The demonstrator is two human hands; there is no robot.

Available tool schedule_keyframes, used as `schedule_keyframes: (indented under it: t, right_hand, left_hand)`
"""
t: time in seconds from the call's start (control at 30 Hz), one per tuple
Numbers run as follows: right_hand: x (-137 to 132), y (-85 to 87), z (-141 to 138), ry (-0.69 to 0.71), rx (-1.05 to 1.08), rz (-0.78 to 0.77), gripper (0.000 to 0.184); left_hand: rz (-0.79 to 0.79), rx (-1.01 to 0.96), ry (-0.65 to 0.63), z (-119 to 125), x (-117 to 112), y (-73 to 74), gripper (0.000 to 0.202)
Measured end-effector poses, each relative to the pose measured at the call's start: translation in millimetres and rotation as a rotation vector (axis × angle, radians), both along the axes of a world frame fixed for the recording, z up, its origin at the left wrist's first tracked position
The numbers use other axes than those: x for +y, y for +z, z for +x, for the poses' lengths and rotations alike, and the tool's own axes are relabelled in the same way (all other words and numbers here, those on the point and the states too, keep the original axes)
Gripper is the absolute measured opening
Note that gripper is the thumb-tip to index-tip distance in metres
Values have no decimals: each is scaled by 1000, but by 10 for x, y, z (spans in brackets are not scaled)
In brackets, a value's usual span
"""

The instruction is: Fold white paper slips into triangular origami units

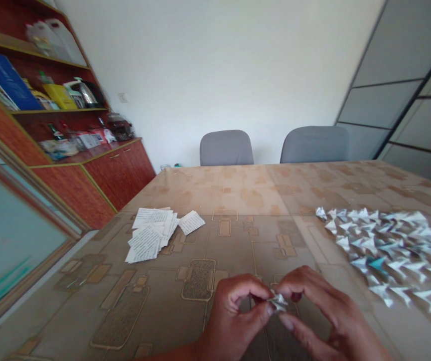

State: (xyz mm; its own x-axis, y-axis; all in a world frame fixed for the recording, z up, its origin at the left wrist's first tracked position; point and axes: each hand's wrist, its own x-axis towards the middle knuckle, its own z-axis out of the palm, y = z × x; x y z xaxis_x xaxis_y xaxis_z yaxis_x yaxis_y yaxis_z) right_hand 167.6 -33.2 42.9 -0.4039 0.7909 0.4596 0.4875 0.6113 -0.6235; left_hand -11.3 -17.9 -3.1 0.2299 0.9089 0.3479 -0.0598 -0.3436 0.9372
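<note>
1 folded ppr (280, 302) | L hand (235, 312) pinching | R hand (326, 307) arched, tips apart

White with dark print on paper slips (151, 235) toward the table (234, 245)'s left edge; white, one teal, on folded papers (399, 264) rightward.

Folded paper (280, 302): sm., whitish w/ grey marks, pointy, hand-held at near side, right of ctr., partly hidden. Paper slips (147, 239): flat, white w/ printed lines, loose overlapping pile at left, 1 just off its right. Folded pieces (398, 264): whitish, spiky, approx. rows at right; 1 teal.
</note>
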Motion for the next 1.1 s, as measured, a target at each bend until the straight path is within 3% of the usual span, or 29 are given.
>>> schedule_keyframes:
  t: [0.27, 0.57, 0.87, 1.1]
  right_hand:
    - [-9, 45, 31, 32, -32, -11, 16]
    - [7, 18, 9, 6, -63, 73, 16]
    - [90, 2, 70, 17, -24, 11, 8]
    - [115, 4, 102, 3, -37, 70, 13]
  left_hand:
    - [36, 18, 1, 11, -21, 48, 12]
    - [13, 44, -29, 16, -23, -26, 14]
    - [-54, 60, 39, 24, 19, -43, 19]
    - [-93, 70, 57, 35, 35, -68, 20]
